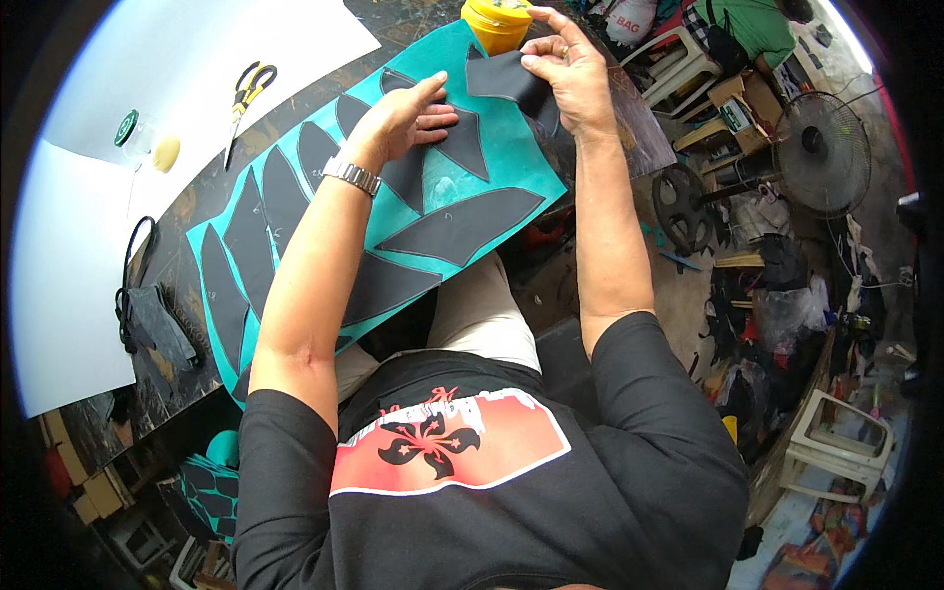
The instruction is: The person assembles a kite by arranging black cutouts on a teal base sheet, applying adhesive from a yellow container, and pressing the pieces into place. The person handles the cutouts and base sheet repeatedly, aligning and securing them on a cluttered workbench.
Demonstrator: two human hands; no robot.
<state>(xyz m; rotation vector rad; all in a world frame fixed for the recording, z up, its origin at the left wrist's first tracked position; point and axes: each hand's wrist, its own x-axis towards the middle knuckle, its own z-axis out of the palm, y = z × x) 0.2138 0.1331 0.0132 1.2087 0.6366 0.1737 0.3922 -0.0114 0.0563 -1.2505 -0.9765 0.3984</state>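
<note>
Because it curls where pinched, the black piece [495, 77] (likely light, soft and pliable) seems best held by its edge, as the right hand [578, 84] does above the teal sheet [516, 143]; the left hand [401, 120] is open.
</note>
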